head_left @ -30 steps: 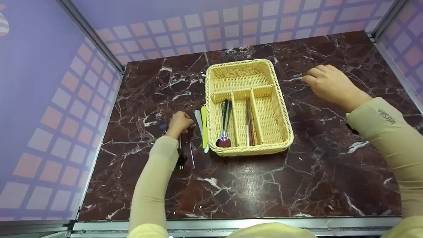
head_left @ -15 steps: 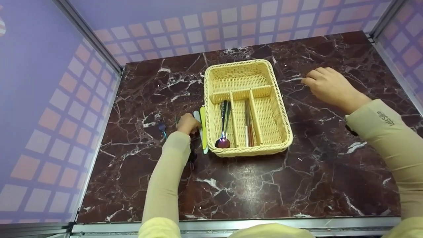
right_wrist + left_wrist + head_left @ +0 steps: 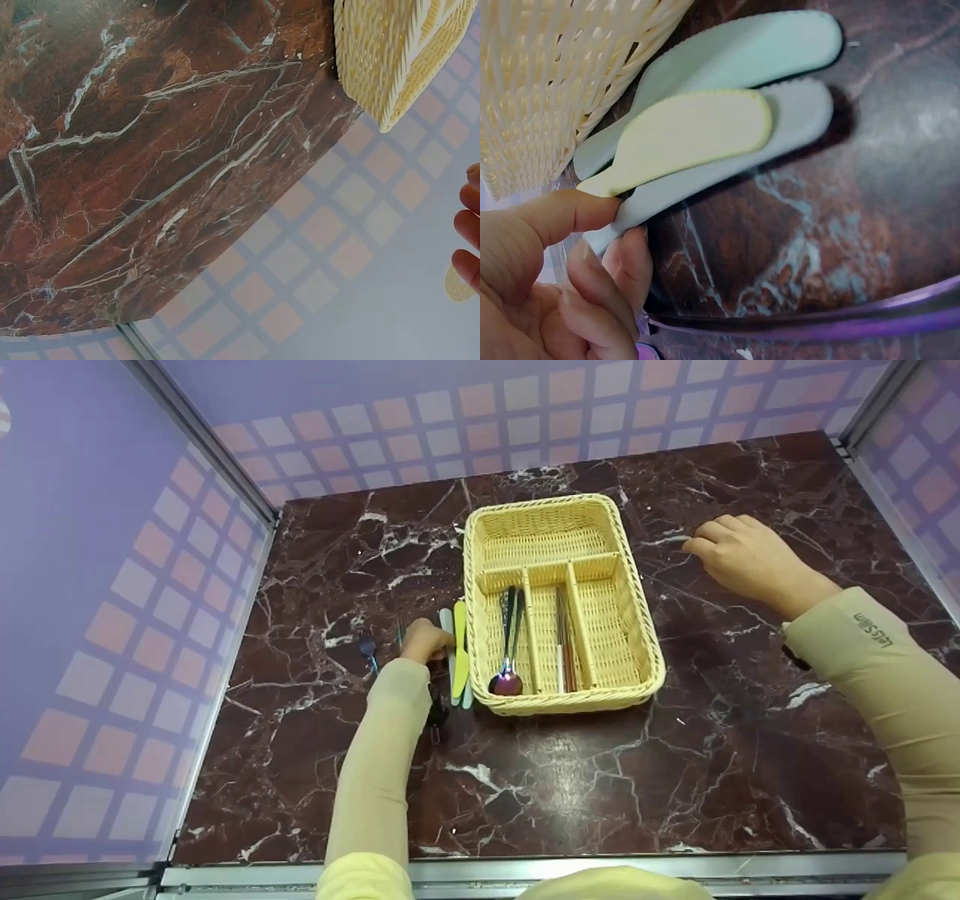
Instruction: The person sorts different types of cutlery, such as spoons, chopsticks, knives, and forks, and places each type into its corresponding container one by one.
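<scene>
My left hand (image 3: 426,641) is at the left side of the wicker basket (image 3: 570,705). In the left wrist view, its thumb and fingers pinch the handles of a yellow plastic knife (image 3: 694,135) and a pale grey one (image 3: 806,112). The yellow blade lies over the grey blade. Beside them, nearer the basket wall, lies a mint-green knife (image 3: 757,49). My right hand (image 3: 750,559) hovers to the right of the basket with loosely bent fingers, holding nothing; its fingertips just show at the edge of the right wrist view.
Spoons (image 3: 508,684) lie in the basket's left compartment and chopsticks (image 3: 566,660) in the middle one. A blue-purple fork (image 3: 367,647) is on the marble tabletop (image 3: 315,765) left of my left hand, with more cutlery partly hidden by the arm. Purple panels (image 3: 360,397) enclose the back and sides.
My left hand has moved right, from the dark cutlery to the plastic knives. The yellow knife's blade has swung left across the grey one. My right hand stays nearly still.
</scene>
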Action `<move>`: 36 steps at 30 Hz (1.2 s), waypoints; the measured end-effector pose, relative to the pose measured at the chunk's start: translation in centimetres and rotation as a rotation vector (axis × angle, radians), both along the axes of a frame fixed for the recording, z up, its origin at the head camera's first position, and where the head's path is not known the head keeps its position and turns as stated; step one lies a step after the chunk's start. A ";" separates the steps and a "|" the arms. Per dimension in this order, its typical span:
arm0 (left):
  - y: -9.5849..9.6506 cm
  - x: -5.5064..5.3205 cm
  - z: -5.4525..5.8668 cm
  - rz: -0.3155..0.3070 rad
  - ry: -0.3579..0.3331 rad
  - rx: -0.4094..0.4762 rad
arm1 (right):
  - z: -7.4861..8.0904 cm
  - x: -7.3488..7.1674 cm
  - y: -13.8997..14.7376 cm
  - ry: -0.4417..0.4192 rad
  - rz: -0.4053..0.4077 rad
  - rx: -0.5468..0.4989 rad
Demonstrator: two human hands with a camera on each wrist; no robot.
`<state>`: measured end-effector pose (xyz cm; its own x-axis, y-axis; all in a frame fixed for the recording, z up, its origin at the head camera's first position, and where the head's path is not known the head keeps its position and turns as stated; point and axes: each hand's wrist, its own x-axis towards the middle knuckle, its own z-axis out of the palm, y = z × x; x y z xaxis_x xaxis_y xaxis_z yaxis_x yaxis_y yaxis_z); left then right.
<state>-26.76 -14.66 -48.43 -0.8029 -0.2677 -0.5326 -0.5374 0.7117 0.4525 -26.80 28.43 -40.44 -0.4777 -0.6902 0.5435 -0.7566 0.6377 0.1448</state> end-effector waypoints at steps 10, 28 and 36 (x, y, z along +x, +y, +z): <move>0.0 -0.2 -0.2 0.040 -0.004 0.069 | 0.0 0.0 0.1 0.000 0.005 -0.003; -1.8 -1.2 2.4 -0.064 0.124 -0.014 | 0.4 0.1 -0.1 -0.021 -0.005 -0.009; -1.5 -1.6 7.1 -0.109 0.293 -0.069 | 1.2 0.0 -1.4 -0.033 0.010 -0.056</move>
